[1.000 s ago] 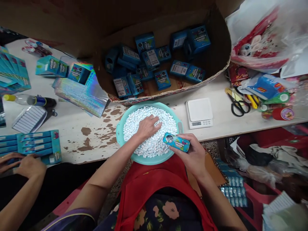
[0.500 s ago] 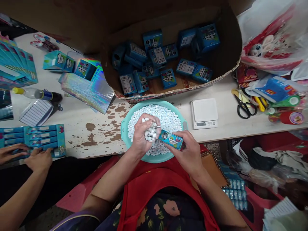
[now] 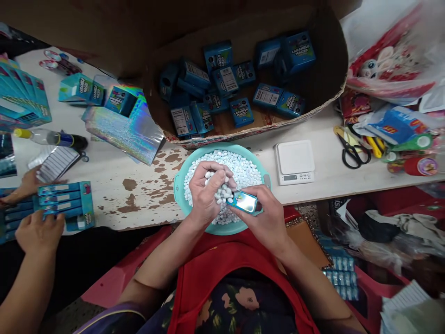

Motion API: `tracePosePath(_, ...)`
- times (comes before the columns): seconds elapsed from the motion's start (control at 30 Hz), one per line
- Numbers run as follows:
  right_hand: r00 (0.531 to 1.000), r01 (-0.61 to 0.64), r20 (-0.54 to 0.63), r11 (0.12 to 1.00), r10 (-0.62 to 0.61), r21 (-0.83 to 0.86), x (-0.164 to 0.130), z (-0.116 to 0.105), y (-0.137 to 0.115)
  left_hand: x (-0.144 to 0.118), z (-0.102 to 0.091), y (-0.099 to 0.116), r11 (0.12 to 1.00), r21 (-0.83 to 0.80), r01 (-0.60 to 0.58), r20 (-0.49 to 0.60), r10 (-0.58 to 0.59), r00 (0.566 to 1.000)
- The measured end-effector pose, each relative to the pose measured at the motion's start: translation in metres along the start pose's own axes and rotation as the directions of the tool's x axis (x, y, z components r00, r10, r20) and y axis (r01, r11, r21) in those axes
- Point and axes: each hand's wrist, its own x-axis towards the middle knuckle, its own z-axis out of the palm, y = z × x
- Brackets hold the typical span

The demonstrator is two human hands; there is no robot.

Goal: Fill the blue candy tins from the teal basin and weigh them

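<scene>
The bowl (image 3: 181, 183) holds plenty of white candies (image 3: 243, 167), and both hands work above it. The left hand (image 3: 205, 195) is cupped over the middle of the bowl, its fingers curled round a handful (image 3: 224, 192) of the same candies, the thumb bent over them. The right hand (image 3: 266, 215) is above the bowl's right side, gripping a blue box (image 3: 245, 202) between thumb and fingers by its long edges, one end turned toward the handful. As for progress, the handful is at the box's end but much of it is in the palm, so the filling looks partway through; how many candies are inside the box cannot be told. Beyond the bowl, a carton (image 3: 327, 69) contains many blue packs (image 3: 242, 112), and the bowl has enough candies for many more handfuls. For edges, the carton's cut lip runs close along the bowl's far side; whether they touch is unclear. On the near side, the bowl's rim seems to reach past the table (image 3: 153, 211) edge, over the red apron (image 3: 222, 264). The widest stretch of tabletop is left of the bowl, up to a co-worker's hand (image 3: 40, 232) at a set of blue strips (image 3: 62, 199). Right of the bowl, a narrower strip leads to the scale (image 3: 295, 162), with scissors (image 3: 351, 153) farther out.
</scene>
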Motion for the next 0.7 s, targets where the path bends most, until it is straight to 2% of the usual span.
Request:
tracePosePath(0.2, 0.999, 0.043, 0.025, 0.999, -0.044, 0.025, 0.0007, 0.0, -0.004, -0.0006, 0.003, 0.0054, 0.996, 0.07, -0.049, -0.007, 0.05, 0.999)
tracePosePath(0.33, 0.998, 0.061, -0.03, 0.997, -0.059, 0.055, 0.0027, -0.0029, -0.0064, -0.0013, 0.0049, 0.0089, 0.99, 0.091, -0.112, -0.021, 0.114, 0.993)
tracePosePath(0.53, 0.999, 0.049, -0.017, 0.997, -0.048, 0.06, 0.0055, -0.0023, -0.006, -0.0062, 0.0057, 0.0088, 0.99, 0.097, -0.101, -0.069, 0.108, 0.992)
tracePosePath(0.7, 0.999, 0.047, 0.0, 0.996, -0.047, 0.073, 0.0035, 0.0003, -0.0074, -0.0098, 0.0083, 0.0098, 0.974, 0.12, -0.193, -0.076, 0.202, 0.976)
